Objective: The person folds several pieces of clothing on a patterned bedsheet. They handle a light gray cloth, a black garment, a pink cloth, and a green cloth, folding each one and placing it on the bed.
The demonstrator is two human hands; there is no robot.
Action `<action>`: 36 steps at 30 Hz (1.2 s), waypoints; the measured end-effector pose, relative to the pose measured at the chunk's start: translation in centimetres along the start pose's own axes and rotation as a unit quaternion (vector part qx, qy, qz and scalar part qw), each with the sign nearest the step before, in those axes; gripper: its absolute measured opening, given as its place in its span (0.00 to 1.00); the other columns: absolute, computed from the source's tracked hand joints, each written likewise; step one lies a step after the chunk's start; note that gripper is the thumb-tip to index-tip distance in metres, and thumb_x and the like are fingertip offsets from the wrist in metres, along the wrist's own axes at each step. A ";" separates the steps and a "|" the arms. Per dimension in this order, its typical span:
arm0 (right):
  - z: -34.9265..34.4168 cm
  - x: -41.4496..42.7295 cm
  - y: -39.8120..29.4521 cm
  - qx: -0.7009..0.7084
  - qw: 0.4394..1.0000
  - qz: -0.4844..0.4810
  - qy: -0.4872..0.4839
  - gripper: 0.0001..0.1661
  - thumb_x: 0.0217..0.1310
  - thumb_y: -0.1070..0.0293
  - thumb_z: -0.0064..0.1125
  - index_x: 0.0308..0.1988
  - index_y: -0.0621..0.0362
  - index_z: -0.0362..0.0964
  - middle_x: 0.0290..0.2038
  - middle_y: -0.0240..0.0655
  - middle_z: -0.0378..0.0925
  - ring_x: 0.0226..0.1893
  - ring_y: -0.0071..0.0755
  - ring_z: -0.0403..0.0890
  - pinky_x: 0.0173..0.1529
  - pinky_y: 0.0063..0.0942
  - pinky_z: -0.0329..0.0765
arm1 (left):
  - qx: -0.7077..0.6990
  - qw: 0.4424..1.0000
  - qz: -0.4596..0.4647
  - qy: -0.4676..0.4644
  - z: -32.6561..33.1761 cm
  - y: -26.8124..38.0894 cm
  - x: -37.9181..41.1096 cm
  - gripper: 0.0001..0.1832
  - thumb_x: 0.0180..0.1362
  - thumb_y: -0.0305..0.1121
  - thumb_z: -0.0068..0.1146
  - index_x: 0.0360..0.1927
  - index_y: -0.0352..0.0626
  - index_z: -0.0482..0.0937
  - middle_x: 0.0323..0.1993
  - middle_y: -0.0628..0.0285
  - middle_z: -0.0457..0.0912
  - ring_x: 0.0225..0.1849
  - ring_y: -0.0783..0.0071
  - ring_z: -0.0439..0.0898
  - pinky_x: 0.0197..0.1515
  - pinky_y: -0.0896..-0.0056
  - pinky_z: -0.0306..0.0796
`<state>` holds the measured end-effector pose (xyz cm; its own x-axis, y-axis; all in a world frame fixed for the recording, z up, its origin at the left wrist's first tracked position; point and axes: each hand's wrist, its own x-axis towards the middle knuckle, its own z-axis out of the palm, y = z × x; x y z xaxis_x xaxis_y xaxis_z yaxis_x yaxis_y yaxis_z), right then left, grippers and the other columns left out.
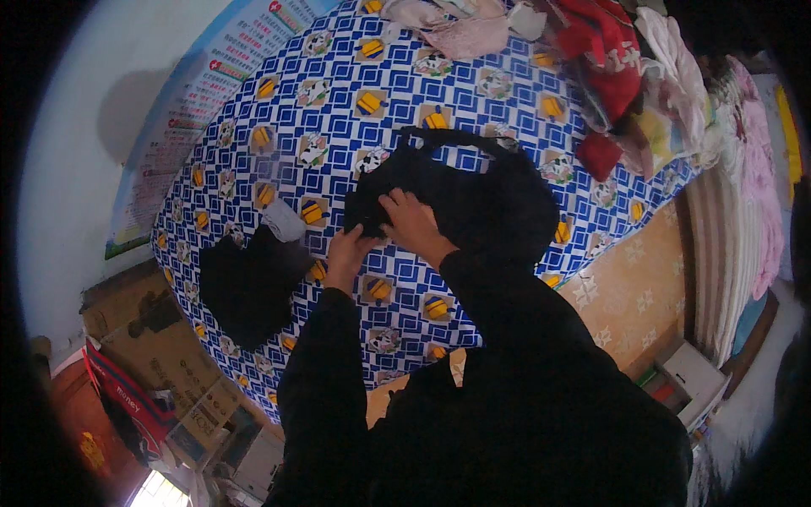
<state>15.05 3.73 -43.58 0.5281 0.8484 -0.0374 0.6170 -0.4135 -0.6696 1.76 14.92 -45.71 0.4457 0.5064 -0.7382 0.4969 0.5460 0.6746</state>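
Note:
A black garment point(507, 196) lies spread over a bed, with a strap-like loop along its far edge. My left hand point(347, 256) holds the garment's near left corner, its thumb and fingers closed at the cloth. My right hand point(417, 227) is just to the right, with fingers bent over the same corner and thumb close to my left hand. Dark folds hide exactly what lies under my fingertips. To the left rests a second black garment point(247, 291), bunched flat. A small rolled pale grey cloth point(283, 220) touches its upper edge.
The bed wears a blue and white patterned sheet point(393, 152). Pink clothing point(469, 35) and a red garment point(602, 63) are heaped at its far side. A printed poster point(190, 120) lines the left wall. Cardboard boxes point(171, 361) stand below left; a white cabinet point(690, 380) stands right.

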 end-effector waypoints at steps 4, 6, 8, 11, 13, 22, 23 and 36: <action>1.3 1.1 1.6 0.030 0.999 0.020 0.034 0.12 0.51 0.70 0.56 0.38 0.58 0.75 0.38 0.41 0.74 0.40 0.42 0.76 0.42 0.31 0.76 | -0.071 0.994 -0.076 -0.011 -0.4 0.9 0.6 0.15 0.58 0.32 0.52 0.47 0.35 0.73 0.42 0.51 0.77 0.46 0.63 0.77 0.46 0.73 0.73; 1.4 0.7 2.3 0.093 0.987 0.034 0.127 0.10 0.51 0.72 0.55 0.36 0.60 0.76 0.36 0.41 0.77 0.33 0.41 0.79 0.41 0.27 0.76 | -0.028 0.998 -0.048 -0.021 -0.5 0.8 1.0 0.16 0.59 0.30 0.49 0.50 0.35 0.70 0.43 0.50 0.76 0.48 0.62 0.76 0.44 0.74 0.74; 1.0 0.1 2.4 0.173 0.974 0.064 0.129 0.11 0.52 0.71 0.55 0.37 0.62 0.76 0.37 0.42 0.77 0.35 0.42 0.79 0.41 0.28 0.76 | 0.010 0.999 -0.036 0.001 -0.9 -0.2 1.7 0.17 0.60 0.28 0.46 0.52 0.35 0.66 0.46 0.50 0.75 0.49 0.62 0.75 0.42 0.75 0.75; 0.8 -1.1 1.5 0.220 0.964 0.099 0.109 0.11 0.54 0.71 0.55 0.38 0.64 0.75 0.38 0.44 0.77 0.37 0.42 0.79 0.42 0.29 0.77 | -0.041 0.995 -0.026 0.085 1.6 2.3 -0.4 0.17 0.60 0.29 0.46 0.53 0.36 0.66 0.48 0.50 0.73 0.49 0.63 0.75 0.43 0.73 0.74; 0.6 -1.6 0.2 0.208 0.968 0.104 0.092 0.11 0.55 0.70 0.55 0.38 0.64 0.75 0.38 0.45 0.77 0.38 0.43 0.79 0.42 0.29 0.77 | 0.056 0.982 0.077 0.163 1.3 1.6 -0.4 0.17 0.60 0.30 0.46 0.53 0.37 0.66 0.49 0.50 0.73 0.49 0.63 0.75 0.44 0.70 0.73; 1.0 -2.0 -0.5 0.123 0.991 0.043 0.029 0.15 0.57 0.67 0.53 0.44 0.61 0.73 0.45 0.42 0.74 0.47 0.41 0.74 0.51 0.32 0.72 | -0.200 0.972 -0.109 -0.062 2.6 3.6 -0.3 0.33 0.62 0.55 0.35 0.57 0.35 0.61 0.54 0.49 0.68 0.52 0.58 0.70 0.55 0.63 0.65; 1.0 -2.2 -0.5 0.130 0.991 0.040 0.023 0.15 0.57 0.66 0.53 0.44 0.61 0.73 0.46 0.42 0.73 0.47 0.41 0.74 0.51 0.31 0.72 | -0.233 0.962 -0.114 -0.090 2.4 3.4 0.0 0.31 0.62 0.53 0.38 0.57 0.35 0.62 0.55 0.49 0.67 0.53 0.58 0.69 0.55 0.61 0.63; -1.4 -3.3 1.1 0.024 0.998 -0.023 0.061 0.18 0.53 0.70 0.58 0.46 0.57 0.71 0.51 0.41 0.69 0.54 0.43 0.66 0.58 0.40 0.63 | -0.071 0.997 0.017 -0.029 2.8 5.2 -0.1 0.18 0.54 0.31 0.56 0.47 0.35 0.71 0.43 0.55 0.75 0.46 0.64 0.74 0.52 0.66 0.66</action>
<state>14.80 -0.03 -43.10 0.5689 0.8183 0.0821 0.6149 -0.3569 -0.7032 6.38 15.78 -42.16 0.5053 0.4884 -0.7114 0.3719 0.6207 0.6903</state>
